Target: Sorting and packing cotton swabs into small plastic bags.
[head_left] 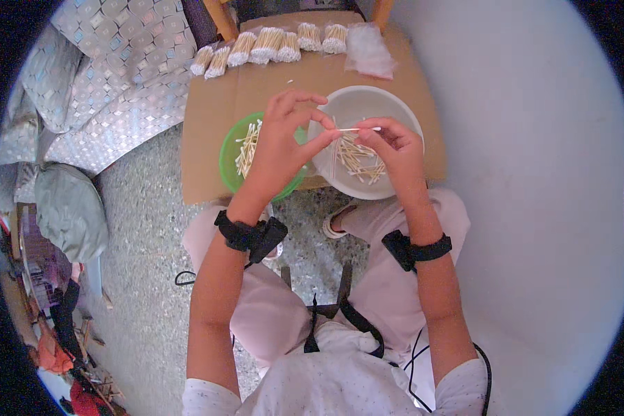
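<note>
A single cotton swab [349,130] is stretched level between my two hands, above the white bowl. My left hand [288,135] pinches one end between thumb and forefinger, its other fingers loosely curled. My right hand [395,147] pinches the swab close to its other end, where a white cotton tip shows. Loose cotton swabs [362,165] lie in the white bowl [403,111] under my hands. The green bowl [227,156], partly hidden by my left hand and forearm, holds more loose swabs [247,149].
Bundles of cotton swabs [267,43] line the far edge of the cardboard-covered surface [218,104]. Beside them lie clear plastic bags [369,52]. A pale wall [520,173] rises on the right; patterned fabric [128,62] is at the left. Black bands with devices sit on both wrists.
</note>
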A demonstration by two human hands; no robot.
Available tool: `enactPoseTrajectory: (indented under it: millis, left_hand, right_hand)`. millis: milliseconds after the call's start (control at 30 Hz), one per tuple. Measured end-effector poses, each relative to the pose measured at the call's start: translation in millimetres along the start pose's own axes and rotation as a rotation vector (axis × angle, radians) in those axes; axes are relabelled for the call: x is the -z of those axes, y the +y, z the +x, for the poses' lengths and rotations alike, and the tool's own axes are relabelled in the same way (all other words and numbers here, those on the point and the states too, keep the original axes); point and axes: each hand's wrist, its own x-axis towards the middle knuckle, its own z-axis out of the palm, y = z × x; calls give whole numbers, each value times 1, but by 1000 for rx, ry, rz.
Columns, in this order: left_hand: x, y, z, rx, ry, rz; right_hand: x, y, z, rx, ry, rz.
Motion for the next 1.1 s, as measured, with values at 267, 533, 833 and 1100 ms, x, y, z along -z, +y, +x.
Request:
enactPoseTrajectory:
  millis: [267, 533, 833, 1100]
  left_hand:
    - [3, -13, -23, -95, -288, 202]
    - [9, -25, -17, 27, -383, 122]
    - [3, -12, -17, -77, -248, 100]
    - [5, -10, -14, -255, -202, 290]
  right_hand:
    - [5, 2, 5, 102, 162, -213]
    - [-10, 3, 6, 125, 182, -220]
    - [-18, 13, 1, 100, -56, -300]
    - [-32, 5, -6, 156, -164, -301]
